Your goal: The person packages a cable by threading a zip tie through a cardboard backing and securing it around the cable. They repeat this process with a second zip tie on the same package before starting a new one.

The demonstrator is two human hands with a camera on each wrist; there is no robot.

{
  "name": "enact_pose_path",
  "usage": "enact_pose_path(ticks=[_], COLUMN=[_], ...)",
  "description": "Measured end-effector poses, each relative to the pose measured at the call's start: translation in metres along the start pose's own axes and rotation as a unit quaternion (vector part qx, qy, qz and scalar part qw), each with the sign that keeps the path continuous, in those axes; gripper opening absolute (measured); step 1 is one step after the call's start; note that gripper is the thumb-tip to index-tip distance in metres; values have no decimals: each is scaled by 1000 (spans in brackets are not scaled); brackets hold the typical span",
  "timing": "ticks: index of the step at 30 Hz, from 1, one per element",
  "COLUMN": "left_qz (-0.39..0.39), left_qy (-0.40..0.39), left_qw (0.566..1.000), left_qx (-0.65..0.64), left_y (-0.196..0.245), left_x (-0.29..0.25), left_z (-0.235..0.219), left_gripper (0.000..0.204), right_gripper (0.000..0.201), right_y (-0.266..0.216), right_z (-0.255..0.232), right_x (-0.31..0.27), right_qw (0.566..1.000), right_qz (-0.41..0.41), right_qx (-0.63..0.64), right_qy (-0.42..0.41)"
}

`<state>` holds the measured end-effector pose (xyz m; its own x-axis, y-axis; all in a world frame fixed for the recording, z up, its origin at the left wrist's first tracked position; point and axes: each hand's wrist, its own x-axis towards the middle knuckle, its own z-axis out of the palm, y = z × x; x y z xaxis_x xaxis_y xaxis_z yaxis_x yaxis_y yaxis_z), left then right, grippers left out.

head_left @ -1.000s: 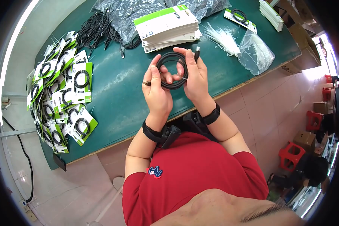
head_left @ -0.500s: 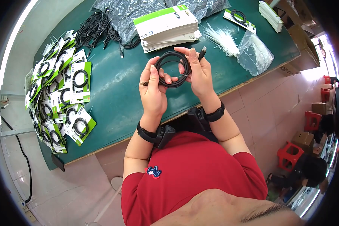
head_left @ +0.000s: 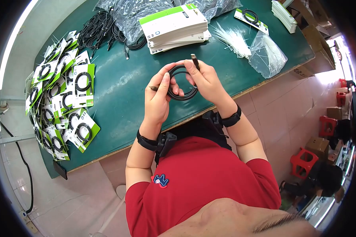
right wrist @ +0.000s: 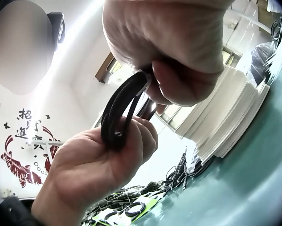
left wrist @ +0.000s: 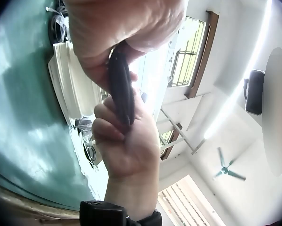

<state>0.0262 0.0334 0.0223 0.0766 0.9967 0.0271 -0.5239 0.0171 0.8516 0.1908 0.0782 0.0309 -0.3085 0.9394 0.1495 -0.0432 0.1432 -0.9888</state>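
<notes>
A black cable coil is held upright between both hands above the table's front part. The left hand grips its left side, thumb in front and fingers through the ring; one brown-tipped plug sticks out to the left. At the coil's upper right the right hand pinches it, and the other plug points up beyond the thumb. A thin pale tie wraps the coil near the right hand in the right wrist view. The left wrist view shows the coil edge-on between the hands.
Carded cables are heaped on the left of the green table. Behind the hands stand loose black cables, a stack of cards and plastic bags. White ties and a bagged bundle lie right.
Both hands have lowered slightly toward the body with the coil. The right hand's fingers have drawn in along the coil's top, and the right plug has swung from pointing right to pointing up.
</notes>
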Motion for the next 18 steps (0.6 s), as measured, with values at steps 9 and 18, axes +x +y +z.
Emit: enact_pose_path(ticks=[9,18], left_qz=[-17,-37], left_qy=[1,41], left_qw=[1000,997], left_qx=[-24,-53], left_y=[-2,-6], left_x=[-3,-1], left_z=[-5,5], left_gripper=[36,31], right_gripper=[44,48], right_y=[0,12], right_z=[-11,2], right_x=[-3,-8], right_qw=[994,997], right_qz=[51,41], right_qx=[-64,-25], right_qy=[-74,-57])
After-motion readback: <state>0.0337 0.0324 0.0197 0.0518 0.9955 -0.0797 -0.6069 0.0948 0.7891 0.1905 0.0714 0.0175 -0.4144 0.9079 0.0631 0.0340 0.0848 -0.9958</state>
